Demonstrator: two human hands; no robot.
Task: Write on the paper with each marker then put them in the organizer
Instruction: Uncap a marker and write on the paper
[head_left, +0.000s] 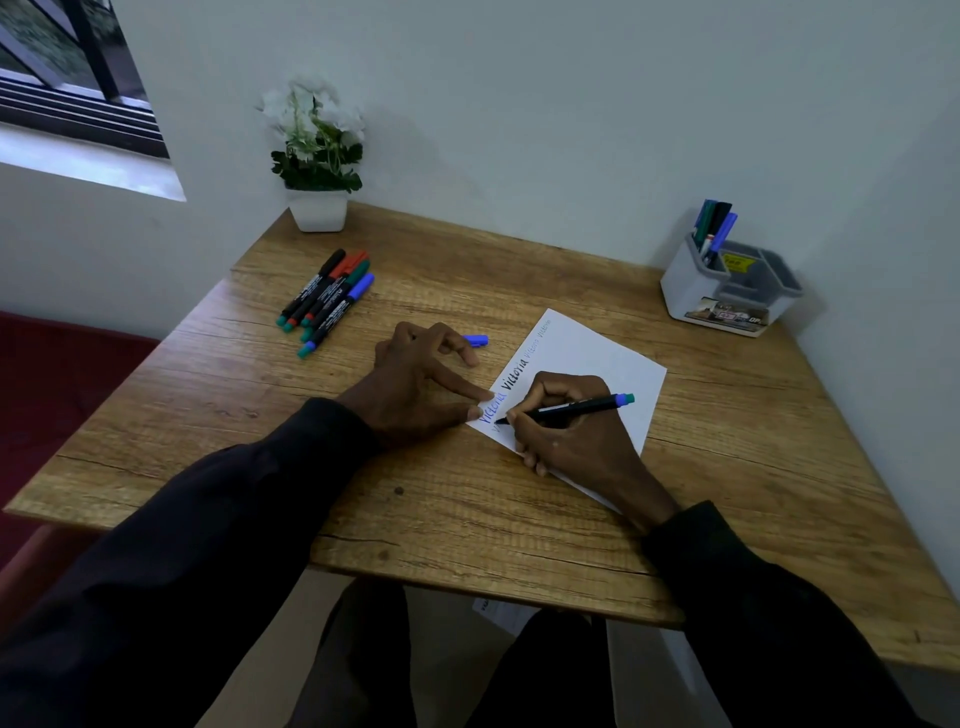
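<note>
Marker (571, 409) between right fingers (524, 415) (tip down)

- The picture is dim overall, with a cool grey-green cast on the wall (571, 104).
- Daylight enters from the window (67, 78) at upper left; the sill below it is the brightest patch and nearly washed out.
- The tabletop (467, 519) takes soft, even light, with a faint pale sheen along its left edge.
- Shadows are soft: a weak one lies on the wall to the right of the plant (317, 150), another beside the organizer (727, 291).
- The dark sleeves (208, 545) lose almost all detail in the low light.
- Wide-angle distortion bends the tabletop edges and tilts the wall corner at right.
- The white flowers are smeared and soft; writing on the paper (597, 358) grows unreadable toward its far end.
</note>
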